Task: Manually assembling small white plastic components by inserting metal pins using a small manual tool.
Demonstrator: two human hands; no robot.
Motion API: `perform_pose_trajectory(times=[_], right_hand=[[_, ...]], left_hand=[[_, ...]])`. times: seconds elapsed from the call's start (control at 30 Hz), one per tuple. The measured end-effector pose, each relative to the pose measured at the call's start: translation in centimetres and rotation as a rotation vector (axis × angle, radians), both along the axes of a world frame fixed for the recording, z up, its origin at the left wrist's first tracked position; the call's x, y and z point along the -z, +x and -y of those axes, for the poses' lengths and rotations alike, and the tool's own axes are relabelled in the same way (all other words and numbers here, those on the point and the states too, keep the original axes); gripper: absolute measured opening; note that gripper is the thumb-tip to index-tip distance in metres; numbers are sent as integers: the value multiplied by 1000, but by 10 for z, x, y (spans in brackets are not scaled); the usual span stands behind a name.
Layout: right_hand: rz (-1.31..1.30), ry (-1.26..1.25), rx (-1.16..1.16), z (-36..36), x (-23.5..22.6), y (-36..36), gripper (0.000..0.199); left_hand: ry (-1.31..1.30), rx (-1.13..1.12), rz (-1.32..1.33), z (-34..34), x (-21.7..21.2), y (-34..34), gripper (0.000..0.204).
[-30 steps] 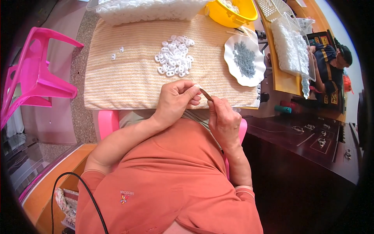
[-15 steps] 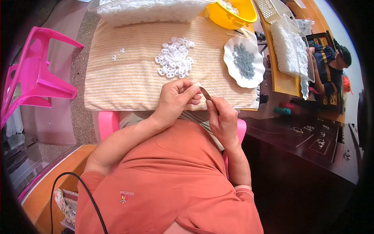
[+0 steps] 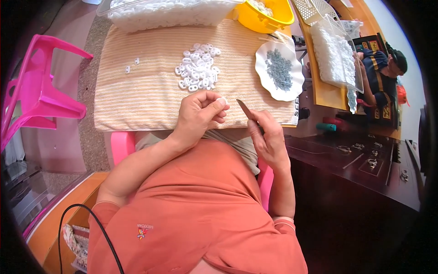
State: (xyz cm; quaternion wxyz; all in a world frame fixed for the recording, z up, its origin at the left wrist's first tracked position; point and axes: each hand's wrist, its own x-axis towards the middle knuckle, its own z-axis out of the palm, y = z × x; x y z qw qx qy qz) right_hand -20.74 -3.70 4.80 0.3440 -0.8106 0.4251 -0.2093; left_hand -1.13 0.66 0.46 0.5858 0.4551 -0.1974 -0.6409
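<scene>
My left hand (image 3: 200,112) pinches a small white plastic piece (image 3: 221,101) between thumb and fingers, just over the table's near edge. To its right, my right hand (image 3: 268,134) is closed round a small knife (image 3: 244,108), its dark blade angled up and to the left, apart from the white piece. Beyond my left hand lies a heap of white oval plastic pieces with two holes (image 3: 197,67). Two more such pieces (image 3: 132,65) lie off to the left. A white scalloped plate (image 3: 292,89) at the right bears many small grey-clear bits (image 3: 278,68).
A striped towel (image 3: 137,100) covers the table. At the far edge stand a clear bin of white pieces (image 3: 169,16) and a yellow basin (image 3: 262,20). A pink stool (image 3: 50,86) is at left. Rightward, another person (image 3: 383,75) sits by a second clear bin (image 3: 335,55).
My right hand has drawn the knife back to the right, so the blade has left the white piece. My left hand still holds that piece. The whole view has shifted slightly.
</scene>
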Motion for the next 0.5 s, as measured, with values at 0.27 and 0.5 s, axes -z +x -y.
perform_pose_trajectory(times=[0.27,0.5], right_hand=[[-452,-267,-195,-21,-23,5,43],[-228,-549,-380,-23,-33,16,40]], left_hand=[[-199,-62,229,-7,-1,-4,14],[-357,-188,551,-4,8,-7,14]])
